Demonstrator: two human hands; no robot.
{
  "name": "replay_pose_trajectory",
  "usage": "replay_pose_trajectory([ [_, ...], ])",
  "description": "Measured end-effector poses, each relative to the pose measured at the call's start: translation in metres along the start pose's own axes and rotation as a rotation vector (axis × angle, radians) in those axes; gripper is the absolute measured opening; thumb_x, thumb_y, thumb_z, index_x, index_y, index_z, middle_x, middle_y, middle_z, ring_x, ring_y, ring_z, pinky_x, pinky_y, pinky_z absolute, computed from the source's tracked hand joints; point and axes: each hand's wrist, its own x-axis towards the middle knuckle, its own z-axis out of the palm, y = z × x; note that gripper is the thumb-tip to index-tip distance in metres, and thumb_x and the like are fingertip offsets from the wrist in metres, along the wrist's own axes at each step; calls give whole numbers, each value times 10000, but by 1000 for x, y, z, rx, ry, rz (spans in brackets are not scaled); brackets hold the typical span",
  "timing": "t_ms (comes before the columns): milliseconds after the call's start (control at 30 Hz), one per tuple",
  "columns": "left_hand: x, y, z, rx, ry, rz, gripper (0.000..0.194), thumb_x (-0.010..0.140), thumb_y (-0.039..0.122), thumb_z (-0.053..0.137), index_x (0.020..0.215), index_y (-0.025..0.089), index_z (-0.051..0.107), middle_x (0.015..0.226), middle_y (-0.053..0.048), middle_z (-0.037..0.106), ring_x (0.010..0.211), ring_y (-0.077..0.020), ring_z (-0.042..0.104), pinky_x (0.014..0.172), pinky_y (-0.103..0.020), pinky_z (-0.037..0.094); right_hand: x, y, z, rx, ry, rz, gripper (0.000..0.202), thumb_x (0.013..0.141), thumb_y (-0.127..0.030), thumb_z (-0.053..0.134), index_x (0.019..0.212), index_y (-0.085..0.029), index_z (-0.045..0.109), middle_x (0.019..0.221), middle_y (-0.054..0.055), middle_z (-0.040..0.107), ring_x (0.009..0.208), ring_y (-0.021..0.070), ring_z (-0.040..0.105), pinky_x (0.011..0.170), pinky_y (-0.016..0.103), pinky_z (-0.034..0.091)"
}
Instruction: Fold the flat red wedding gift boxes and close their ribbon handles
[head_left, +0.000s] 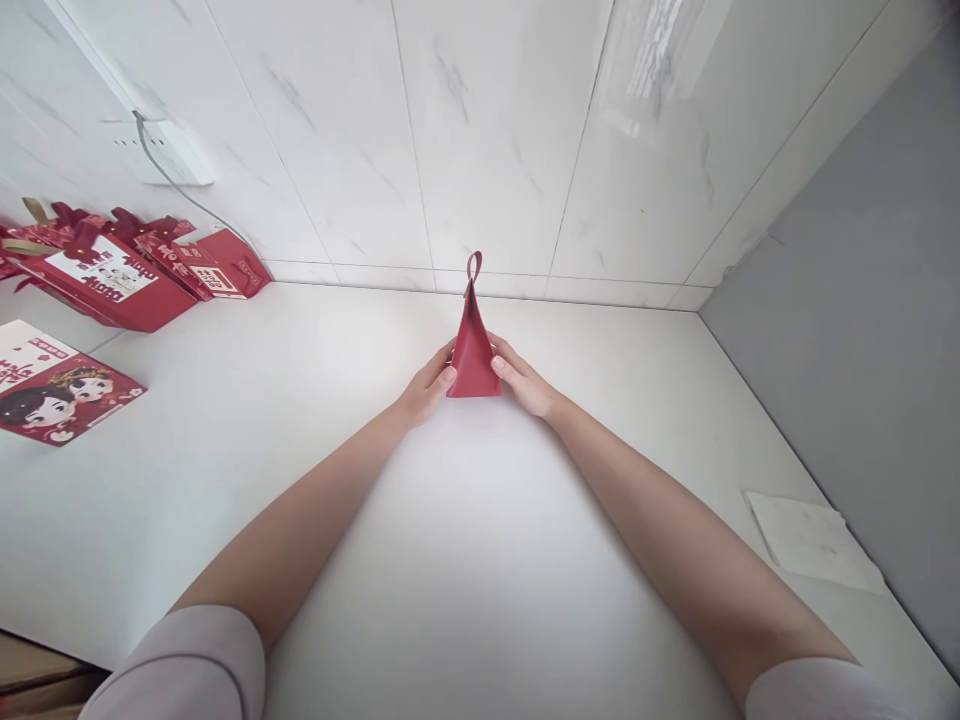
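Note:
A small red gift bag stands upright on the white table, its triangular end facing me. At its narrow top a red loop handle sticks up. My left hand grips the bag's left side, thumb near the lower front edge and fingers behind. On the opposite side my right hand holds it, with the thumb against the front edge. Most fingers of both hands are hidden behind the bag.
Several red gift boxes with ribbons stand at the back left. A printed red-and-white box lies nearer on the left. A white wall socket with a grey cable is above them. White paper lies at right, by a grey panel.

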Motion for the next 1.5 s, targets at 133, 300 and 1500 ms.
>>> replay_pose_trajectory([
  [133, 1, 1, 1, 14, 9, 9, 778, 882, 689, 407, 1509, 239, 307, 1479, -121, 447, 1334, -327, 442, 1079, -460, 397, -1, -1, 0, -3, 10, -15, 759, 850, -717, 472, 1488, -339, 310, 1525, 34, 388, 1348, 271, 426, 1147, 501, 326],
  [300, 1, 4, 2, -15, 9, -29, 798, 865, 706, 419, 1507, 246, 305, 1478, -124, 447, 1316, -332, 465, 1046, -456, 427, -1, -1, 1, -6, 19, -17, 734, 861, -703, 470, 1481, -341, 319, 1508, 33, 413, 1334, 259, 446, 1134, 493, 353],
  [1500, 2, 1, 0, -67, -54, 58, 767, 866, 685, 450, 1493, 258, 338, 1469, -131, 448, 1324, -348, 447, 1051, -494, 417, 3, 7, -2, 35, -6, -26, 779, 838, -708, 504, 1486, -326, 304, 1512, 57, 400, 1354, 285, 424, 1135, 520, 341],
])
